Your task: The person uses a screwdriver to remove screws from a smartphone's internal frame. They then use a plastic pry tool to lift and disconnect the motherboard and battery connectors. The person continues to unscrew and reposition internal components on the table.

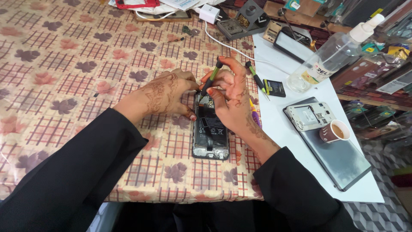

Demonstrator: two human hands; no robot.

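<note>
An opened smartphone [210, 135] lies back side up on the patterned tablecloth [64, 64], its battery and circuit board showing. My right hand [229, 92] grips a green-handled screwdriver [211, 80], whose tip touches the phone's upper left corner. My left hand [165, 94] rests on the cloth to the left, its fingers pressing the phone's top left edge. Both hands carry henna patterns and come out of black sleeves.
Right of the phone, a white board [300, 172] holds a second screwdriver [256, 79], a small black battery [274, 88], a spray bottle [334, 53], another opened phone [310, 115], a paper cup [334, 131] and a grey tablet [343, 163]. A charger [210, 13] and soldering stand [242, 21] sit at the back.
</note>
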